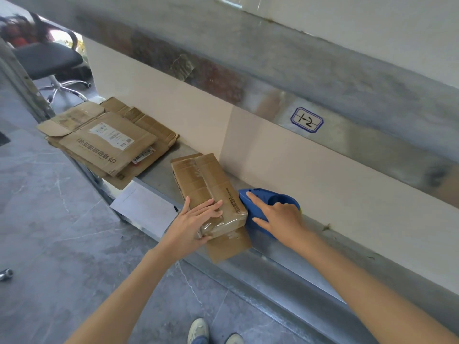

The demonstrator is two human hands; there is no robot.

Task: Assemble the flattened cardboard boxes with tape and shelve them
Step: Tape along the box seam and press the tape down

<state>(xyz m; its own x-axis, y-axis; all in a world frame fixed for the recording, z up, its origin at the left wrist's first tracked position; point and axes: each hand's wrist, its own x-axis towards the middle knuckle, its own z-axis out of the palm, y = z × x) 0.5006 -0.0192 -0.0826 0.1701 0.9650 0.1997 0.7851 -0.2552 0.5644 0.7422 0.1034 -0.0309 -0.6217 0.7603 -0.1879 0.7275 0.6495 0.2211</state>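
A small brown cardboard box (203,180), folded up and partly taped, lies on the metal shelf (285,254). My left hand (196,219) grips its near end, fingers flat on top and thumb round the edge. Right beside the box sits a blue tape dispenser (270,198). My right hand (278,216) holds the dispenser, index finger stretched along its top and thumb on its near side. A stack of flattened cardboard boxes (106,142) lies further left on the same shelf.
A white sheet of paper (141,207) lies on the shelf's front edge by the stack. An upper shelf beam carries a label (306,119). An office chair (49,63) stands at far left. A metal object (5,273) lies on the grey floor.
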